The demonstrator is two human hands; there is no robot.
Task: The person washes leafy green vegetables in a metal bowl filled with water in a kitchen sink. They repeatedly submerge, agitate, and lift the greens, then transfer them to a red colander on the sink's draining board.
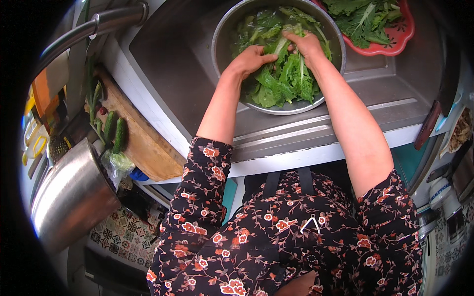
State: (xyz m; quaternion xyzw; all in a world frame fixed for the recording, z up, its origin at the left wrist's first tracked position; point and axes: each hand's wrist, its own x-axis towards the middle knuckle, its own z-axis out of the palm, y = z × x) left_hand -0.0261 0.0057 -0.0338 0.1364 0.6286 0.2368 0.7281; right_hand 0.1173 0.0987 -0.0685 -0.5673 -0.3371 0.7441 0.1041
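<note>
A round metal basin [338, 37] of water stands in the sink, full of leafy greens [281, 88]. My left hand [253, 60] reaches in over the basin's left side, its thumb laid across a leaf and its other fingers curled behind the leaves. Beside it, my right hand [305, 43] grips the pale stem end of the same bunch, with some of its fingers hidden by stems. The leaves hang toward the basin's near rim. More greens float or lie under the water on the far side.
A red scalloped plastic basket [406, 35] with more greens sits at the far right of the grey sink [170, 54]. Left are a wooden cutting board [148, 143], cucumbers [119, 134], a large metal pot [74, 185] and a thick metal pipe [69, 44]. A brown knife-like handle [427, 124] juts in at right.
</note>
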